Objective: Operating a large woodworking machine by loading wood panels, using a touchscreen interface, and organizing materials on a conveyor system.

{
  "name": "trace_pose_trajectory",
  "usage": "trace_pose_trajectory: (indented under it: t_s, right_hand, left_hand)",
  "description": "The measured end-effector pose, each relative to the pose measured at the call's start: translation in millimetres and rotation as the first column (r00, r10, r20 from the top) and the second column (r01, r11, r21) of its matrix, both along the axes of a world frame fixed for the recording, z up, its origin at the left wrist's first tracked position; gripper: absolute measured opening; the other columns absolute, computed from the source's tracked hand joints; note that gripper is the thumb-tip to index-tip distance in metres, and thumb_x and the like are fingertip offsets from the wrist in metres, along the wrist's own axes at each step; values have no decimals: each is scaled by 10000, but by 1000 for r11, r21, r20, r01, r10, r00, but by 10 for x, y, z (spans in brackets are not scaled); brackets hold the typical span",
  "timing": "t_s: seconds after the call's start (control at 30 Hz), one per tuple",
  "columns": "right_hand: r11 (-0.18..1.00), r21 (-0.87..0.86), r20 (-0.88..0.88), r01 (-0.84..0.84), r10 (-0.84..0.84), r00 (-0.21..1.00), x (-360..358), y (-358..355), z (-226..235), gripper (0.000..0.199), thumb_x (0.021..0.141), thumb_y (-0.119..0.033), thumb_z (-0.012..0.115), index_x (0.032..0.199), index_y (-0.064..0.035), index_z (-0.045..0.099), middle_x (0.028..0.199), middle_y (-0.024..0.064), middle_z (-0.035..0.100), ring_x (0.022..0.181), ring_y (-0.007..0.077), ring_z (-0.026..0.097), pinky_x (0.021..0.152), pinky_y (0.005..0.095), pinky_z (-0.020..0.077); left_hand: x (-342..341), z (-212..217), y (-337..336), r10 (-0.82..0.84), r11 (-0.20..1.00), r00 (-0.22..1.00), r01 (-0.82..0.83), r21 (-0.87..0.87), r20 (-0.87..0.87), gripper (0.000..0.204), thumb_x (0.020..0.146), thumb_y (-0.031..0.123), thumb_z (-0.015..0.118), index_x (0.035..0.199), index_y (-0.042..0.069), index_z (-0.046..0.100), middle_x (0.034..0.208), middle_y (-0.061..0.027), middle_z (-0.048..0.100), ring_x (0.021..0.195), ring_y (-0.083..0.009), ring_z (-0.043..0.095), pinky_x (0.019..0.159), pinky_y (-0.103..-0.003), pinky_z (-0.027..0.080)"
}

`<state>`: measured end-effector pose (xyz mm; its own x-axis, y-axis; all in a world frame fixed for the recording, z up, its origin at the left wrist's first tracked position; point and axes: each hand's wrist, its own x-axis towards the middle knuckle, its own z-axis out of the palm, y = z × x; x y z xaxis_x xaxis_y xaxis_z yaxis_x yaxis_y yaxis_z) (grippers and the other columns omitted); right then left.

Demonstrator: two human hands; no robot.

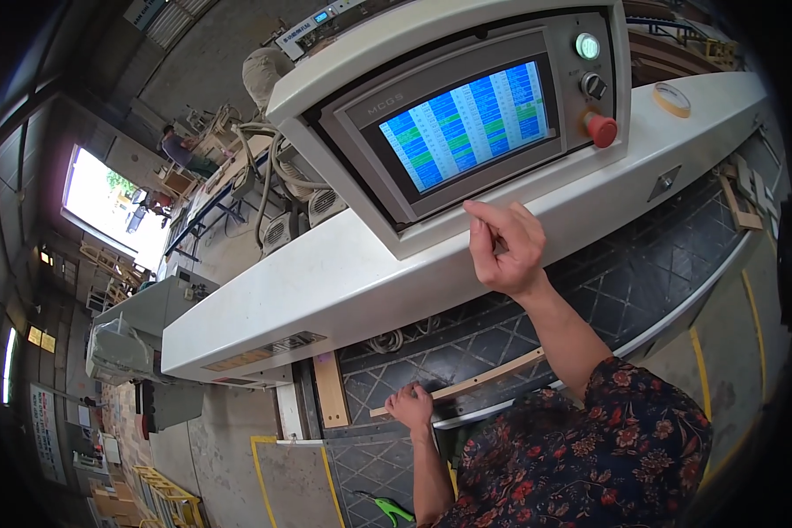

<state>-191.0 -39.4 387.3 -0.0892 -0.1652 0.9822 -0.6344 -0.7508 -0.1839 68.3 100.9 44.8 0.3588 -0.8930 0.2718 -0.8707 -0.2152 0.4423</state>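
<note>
My left hand (411,407) sits low, fingers curled down over the near end of a long, thin wooden strip (466,384). The strip is pale, straight and narrow, and it runs from under my fingers up and to the right, lying across the dark diamond-patterned mat (642,264) along the machine's front edge. My grip looks closed on its end, knuckles up, with the wrist coming straight out of my bare forearm below. Just left of that hand a short, wider wooden block (331,389) stands on end beside the mat.

Further right, my right hand (504,245) is raised on a bent arm, well above the strip and apart from it. Its fingers are gathered loosely together, tips bunched toward the thumb, and I cannot tell whether anything small is pinched between them. It hovers just below the lower edge of the control panel's touchscreen (468,125), which shows a table of blue and green cells inside a grey frame.

Right of that hand and higher up, the panel carries a green lit button (587,46), a black rotary knob (594,85) and a red mushroom stop button (602,130). Beyond them a roll of tape (671,99) lies on the white machine housing (343,282).
</note>
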Motion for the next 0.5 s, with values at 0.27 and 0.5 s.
trace_pose_trajectory:
  t_s: [0.27,0.5]
  right_hand:
    - [1000,-10,-8,6,-6,1000,-5,-16,-15,278,804,100,648,1054,-6,711,649,5,611,489,133,430,510,293,342]
    - [1000,-14,-9,7,-8,1000,-3,-27,-13,275,804,102,645,1047,-6,713,660,8,623,488,137,432,510,292,342]
  left_hand:
    - [-8,50,-56,-9,1000,1000,9,-3,-4,227,852,257,620,893,122,797,916,-112,756,919,-307,647,1030,-429,372]
    - [-3,45,-2,-1,1000,1000,1,17,19,226,857,254,617,901,124,797,925,-108,752,929,-302,643,1030,-420,372]
